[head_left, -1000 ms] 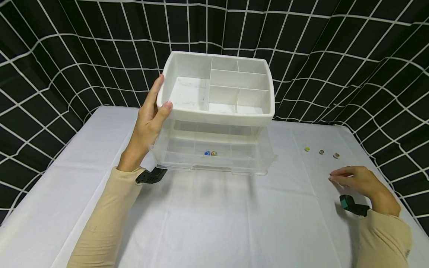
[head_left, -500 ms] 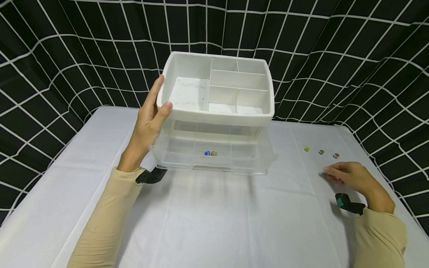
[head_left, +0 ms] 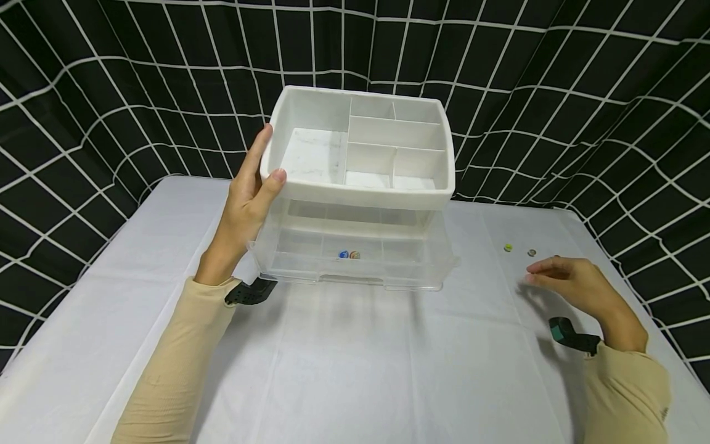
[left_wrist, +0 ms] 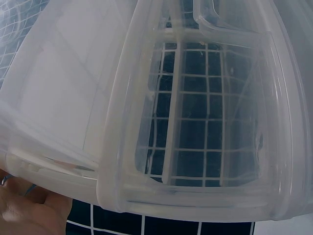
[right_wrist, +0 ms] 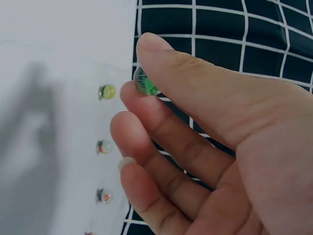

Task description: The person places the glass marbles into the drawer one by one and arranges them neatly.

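A white plastic organizer (head_left: 366, 196) with divided top compartments stands mid-table. My left hand (head_left: 244, 197) grips its left side, thumb over the front rim and fingers along the outer wall; part of this hand (left_wrist: 29, 213) shows in the left wrist view. Below, a clear drawer (head_left: 299, 271) is pulled out, with a blue marble (head_left: 344, 254) and an orange-brown marble (head_left: 355, 255) inside. My right hand (head_left: 582, 287) is raised over the table's right side. Between thumb and index finger it pinches a green glass marble (right_wrist: 146, 83), hidden in the head view.
On the white cloth beyond my right hand lie a yellow-green marble (head_left: 508, 247) and a clear marble (head_left: 532, 253). An orange-flecked marble (right_wrist: 104, 196) shows in the right wrist view. A black curtain with white grid lines (head_left: 327, 43) surrounds the table.
My right hand has moved left and slightly forward, now largely covering the rightmost of the marbles on the cloth. The left hand, organizer and drawer have stayed in place.
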The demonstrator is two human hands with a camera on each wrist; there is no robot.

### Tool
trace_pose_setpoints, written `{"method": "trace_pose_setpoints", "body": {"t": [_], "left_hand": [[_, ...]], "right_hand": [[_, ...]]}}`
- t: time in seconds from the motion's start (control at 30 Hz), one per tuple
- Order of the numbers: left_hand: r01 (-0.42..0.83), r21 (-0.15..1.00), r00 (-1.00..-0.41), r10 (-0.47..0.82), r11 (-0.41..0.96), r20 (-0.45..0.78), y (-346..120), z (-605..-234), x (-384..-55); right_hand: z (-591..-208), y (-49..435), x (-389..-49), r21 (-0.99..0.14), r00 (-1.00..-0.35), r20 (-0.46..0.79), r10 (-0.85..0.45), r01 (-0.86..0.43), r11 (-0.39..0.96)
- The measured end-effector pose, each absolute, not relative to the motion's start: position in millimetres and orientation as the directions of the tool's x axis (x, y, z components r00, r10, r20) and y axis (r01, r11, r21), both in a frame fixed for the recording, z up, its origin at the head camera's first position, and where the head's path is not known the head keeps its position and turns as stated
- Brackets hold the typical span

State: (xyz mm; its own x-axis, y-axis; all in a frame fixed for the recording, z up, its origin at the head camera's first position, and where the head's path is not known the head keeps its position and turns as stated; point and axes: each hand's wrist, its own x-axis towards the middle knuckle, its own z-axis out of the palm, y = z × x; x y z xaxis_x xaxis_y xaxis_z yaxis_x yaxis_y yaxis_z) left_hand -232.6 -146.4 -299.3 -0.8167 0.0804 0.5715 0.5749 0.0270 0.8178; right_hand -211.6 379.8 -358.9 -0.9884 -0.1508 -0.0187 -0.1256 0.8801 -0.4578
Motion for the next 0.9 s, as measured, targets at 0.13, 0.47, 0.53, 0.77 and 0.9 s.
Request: {"method": "trace_pose_setpoints", "body": {"t": [0.13, 0.47, 0.53, 0.77, 0.9], "left_hand": [[0.569, 0.822, -0.821, 0.081, 0.035, 0.565, -147, -299, -233], [0.576, 0.817, -0.816, 0.083, 0.03, 0.572, -147, -299, -233], [0.577, 0.816, -0.815, 0.083, 0.026, 0.574, -147, -299, -233], [0.574, 0.818, -0.816, 0.084, 0.018, 0.571, -147, -300, -233], [0.572, 0.82, -0.819, 0.083, 0.023, 0.568, -147, -300, -233]], "right_hand": [[-354, 371, -210, -0.445, -0.988, 0.03, -0.153, -0.15, 0.883], [-344, 357, -208, -0.423, -0.971, 0.158, -0.178, -0.229, 0.877], [-341, 355, -207, -0.423, -0.968, 0.171, -0.183, -0.24, 0.874], [-332, 345, -202, -0.406, -0.965, 0.192, -0.18, -0.245, 0.88], [-326, 338, -199, -0.392, -0.958, 0.215, -0.188, -0.261, 0.882]]}}
